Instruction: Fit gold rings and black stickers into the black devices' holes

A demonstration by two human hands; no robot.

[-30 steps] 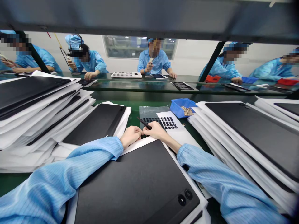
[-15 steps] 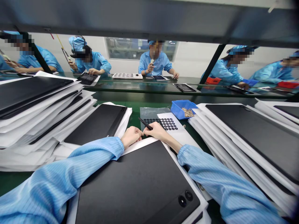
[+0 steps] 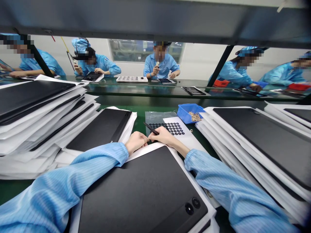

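Right hand [image 3: 167, 137], fingers [image 3: 155, 138] clamped on black tool [image 3: 151, 128], left hand [image 3: 136, 142], fingers [image 3: 143, 138] together beside it, both as earlier, blue bin [image 3: 184, 114] holding brass parts [image 3: 194, 116]

This is a factory floor, an electronics assembly line in a bright, white-walled room. Rows of workers [image 3: 161, 61] sit along a long bench [image 3: 150, 91], all dressed in matching blue smocks and hair caps. The same striped blue smock [image 3: 243, 191] covers the arms of the person wearing the camera. Tall stacks of black tablets [image 3: 36, 98] in white sheets crowd a green work surface [image 3: 139, 121], with a small blue plastic bin [image 3: 187, 113] of tiny metal parts close by.
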